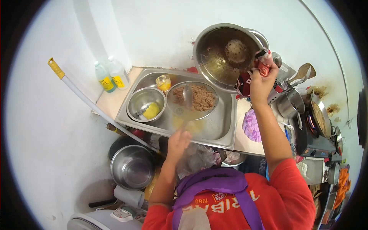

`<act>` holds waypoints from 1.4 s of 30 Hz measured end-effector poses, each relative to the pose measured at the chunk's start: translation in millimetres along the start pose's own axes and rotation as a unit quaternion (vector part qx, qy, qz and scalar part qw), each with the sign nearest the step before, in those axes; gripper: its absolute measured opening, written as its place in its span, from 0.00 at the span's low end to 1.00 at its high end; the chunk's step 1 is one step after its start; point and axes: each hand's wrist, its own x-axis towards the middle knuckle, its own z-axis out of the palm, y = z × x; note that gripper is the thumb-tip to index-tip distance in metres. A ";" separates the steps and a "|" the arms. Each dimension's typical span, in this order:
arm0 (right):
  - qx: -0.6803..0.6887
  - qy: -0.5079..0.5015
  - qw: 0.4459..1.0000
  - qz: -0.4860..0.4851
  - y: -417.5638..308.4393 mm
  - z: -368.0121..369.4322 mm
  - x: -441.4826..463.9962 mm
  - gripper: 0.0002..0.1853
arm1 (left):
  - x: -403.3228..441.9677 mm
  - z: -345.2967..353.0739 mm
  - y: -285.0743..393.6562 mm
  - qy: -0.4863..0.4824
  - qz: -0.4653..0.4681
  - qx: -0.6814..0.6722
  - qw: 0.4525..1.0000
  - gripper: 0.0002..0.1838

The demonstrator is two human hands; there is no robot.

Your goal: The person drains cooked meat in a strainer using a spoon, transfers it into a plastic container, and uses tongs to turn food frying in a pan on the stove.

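Nearest the person, the left hand [179, 142] is closed around the handle of a metal spoon [187, 96], whose long axis runs away from the fist, nearly straight outward, its bowl over the plate. The middle of the handle is blurred. The oval plate [209, 115] lies in the sink [224, 128], between its left and right edges; the crumbled brown food [204, 99] on it lies beyond the left fist, under and to the right of the spoon's bowl. Beside the plate, toward the sink's left edge, a steel bowl [132, 100] contains a yellow item [151, 110]. Farther out, above the sink's far right corner, the right hand [264, 76] grips a patterned cloth [244, 82] at the right side of a large pot [209, 63]; the pot is tilted, mouth toward the person, with brown liquid inside. The left hand is nearer the food, the right nearer the pot.
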 end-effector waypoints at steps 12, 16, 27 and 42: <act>-0.029 -0.016 0.980 0.196 67.2 -41.3 -92.9 0.19 | 3.1 -25.7 6.5 0.026 0.006 0.011 1.000 0.19; -0.062 -0.015 0.962 0.267 95.3 -5.1 -120.8 0.17 | 8.6 -19.0 12.6 0.048 -0.001 0.009 0.999 0.15; -0.163 -0.019 0.961 0.225 145.4 32.9 -97.0 0.15 | 6.9 -17.2 14.9 0.041 -0.016 0.014 0.999 0.20; -0.219 -0.207 0.945 0.129 134.4 16.2 -77.0 0.13 | 15.1 -14.9 18.5 0.049 -0.005 0.060 0.997 0.11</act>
